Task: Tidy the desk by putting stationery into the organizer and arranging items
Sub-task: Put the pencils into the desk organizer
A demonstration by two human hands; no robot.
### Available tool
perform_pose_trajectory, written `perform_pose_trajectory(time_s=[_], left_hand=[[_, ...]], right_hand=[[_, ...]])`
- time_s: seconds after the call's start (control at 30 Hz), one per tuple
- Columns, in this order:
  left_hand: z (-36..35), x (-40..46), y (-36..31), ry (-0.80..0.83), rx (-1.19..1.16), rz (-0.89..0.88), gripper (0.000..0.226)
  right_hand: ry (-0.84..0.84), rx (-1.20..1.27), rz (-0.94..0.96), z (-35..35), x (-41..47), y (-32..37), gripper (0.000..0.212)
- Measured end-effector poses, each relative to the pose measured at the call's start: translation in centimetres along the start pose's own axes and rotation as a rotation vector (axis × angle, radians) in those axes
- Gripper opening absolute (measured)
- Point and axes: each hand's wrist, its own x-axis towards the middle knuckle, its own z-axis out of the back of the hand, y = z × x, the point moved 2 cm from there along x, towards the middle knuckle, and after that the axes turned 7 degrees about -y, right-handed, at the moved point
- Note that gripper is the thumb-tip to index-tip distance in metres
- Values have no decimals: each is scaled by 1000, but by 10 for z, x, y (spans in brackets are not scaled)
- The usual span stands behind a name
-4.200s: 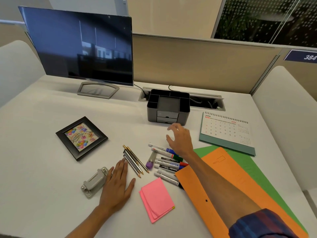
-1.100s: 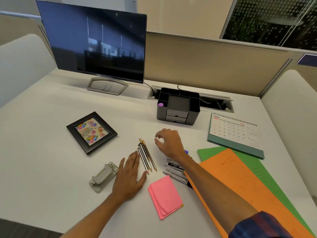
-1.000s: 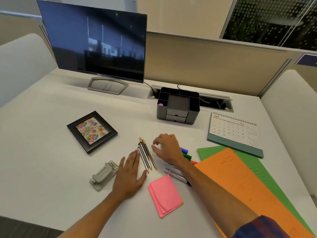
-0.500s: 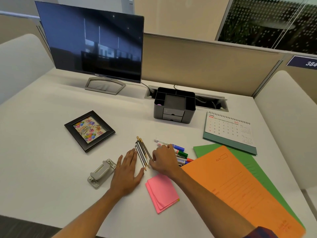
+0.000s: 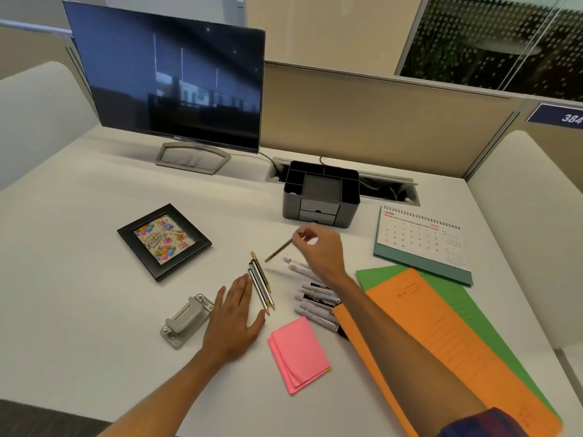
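Right hand: raised above the counter, thumb and fingers pinching one pencil by its upper end, tip slanting toward 7 o'clock.
Left hand: flat on the counter, fingers straight, holding nothing.
Remaining pencils: bundled just beside the left fingertips, at 1 o'clock from that hand.
Organizer: black, at 12 o'clock from the right hand, near the back.
Markers: clustered under the right forearm.
Sticky notes: pink, at 3 o'clock from the left wrist.
Folders: orange over green, at 4 o'clock from the markers.
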Motion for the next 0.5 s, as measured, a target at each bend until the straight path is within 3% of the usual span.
perform_pose_trajectory(time_s=[0.2, 0.37, 0.5], left_hand=[[-1, 0, 1, 1, -6, 2, 76], [-3, 0, 1, 3, -8, 5, 77], [-2, 0, 1, 9, -2, 4, 74]], right_hand=[[-153, 115, 102, 24, 51, 20, 11], [-320, -40, 183, 33, 95, 27, 13], [-359, -243, 226, 24, 121, 22, 15]])
